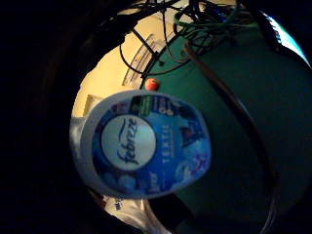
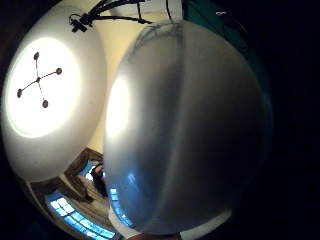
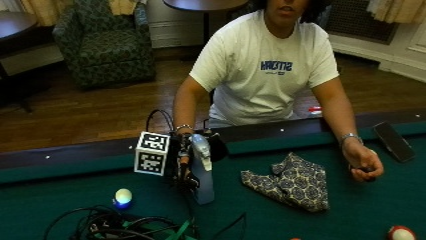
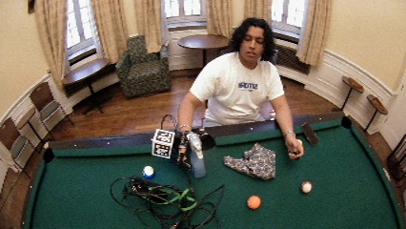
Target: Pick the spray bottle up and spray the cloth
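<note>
so the gloved right hand (image 3: 184, 161) has its fingers wrapped round the spray bottle (image 3: 202, 172), upright just off the green bench (image 3: 66, 200) left of the patterned cloth (image 3: 291, 181), so pickup looks done and next I'd aim the nozzle clothward and squeeze.

Curtained windows (image 4: 181, 10) line cream walls above a wooden floor (image 4: 136, 114), a patterned green armchair (image 4: 144, 67) and a round table (image 4: 203, 42).
</note>
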The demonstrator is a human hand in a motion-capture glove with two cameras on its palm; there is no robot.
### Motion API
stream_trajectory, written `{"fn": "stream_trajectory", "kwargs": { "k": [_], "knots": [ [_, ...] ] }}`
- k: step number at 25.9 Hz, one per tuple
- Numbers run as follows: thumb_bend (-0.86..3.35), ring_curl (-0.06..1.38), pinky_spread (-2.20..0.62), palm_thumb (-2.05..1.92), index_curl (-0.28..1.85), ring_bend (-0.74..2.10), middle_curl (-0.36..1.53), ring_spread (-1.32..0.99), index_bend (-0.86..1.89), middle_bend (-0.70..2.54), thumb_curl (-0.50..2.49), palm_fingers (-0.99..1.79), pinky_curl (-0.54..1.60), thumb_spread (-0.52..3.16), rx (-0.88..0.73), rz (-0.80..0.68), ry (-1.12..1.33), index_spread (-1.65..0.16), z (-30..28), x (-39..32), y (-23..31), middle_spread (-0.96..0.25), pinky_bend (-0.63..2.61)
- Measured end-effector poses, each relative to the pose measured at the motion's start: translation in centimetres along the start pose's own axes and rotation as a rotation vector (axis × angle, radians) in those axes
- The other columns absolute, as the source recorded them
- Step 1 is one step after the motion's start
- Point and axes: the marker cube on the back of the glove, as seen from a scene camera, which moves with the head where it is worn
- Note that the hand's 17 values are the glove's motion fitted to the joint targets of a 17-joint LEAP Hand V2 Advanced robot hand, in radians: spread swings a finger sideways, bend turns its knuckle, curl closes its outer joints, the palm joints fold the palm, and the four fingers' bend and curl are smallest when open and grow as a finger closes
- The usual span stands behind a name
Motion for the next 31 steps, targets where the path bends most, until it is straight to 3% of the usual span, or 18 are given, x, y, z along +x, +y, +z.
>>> {"fn": "stream_trajectory", "kwargs": {
  "k": [14, 24, 31],
  "knots": [
    [-0.04, 0.40, 0.08, 0.57, 0.08, 0.73, 0.41, -0.16, 0.08, 0.36, 0.37, 0.33, 0.39, 0.83, 0.018, -0.006, -0.038, -0.36, 3.5, -0.2, -2.6, -0.14, 0.57],
    [0.02, 0.36, -0.07, 0.68, 0.25, 0.64, 0.45, -0.19, 0.36, 0.53, 0.38, 1.22, 0.31, 0.88, 0.130, 0.019, -0.014, -0.31, 4.8, -0.8, -3.2, -0.22, 0.32],
    [0.05, 0.43, -0.24, 0.86, 0.32, 0.74, 0.49, -0.20, 0.29, 0.57, 0.49, 1.42, 0.39, 0.69, 0.164, -0.046, 0.044, -0.30, 5.4, -1.8, -2.5, -0.22, 0.49]
  ]
}}
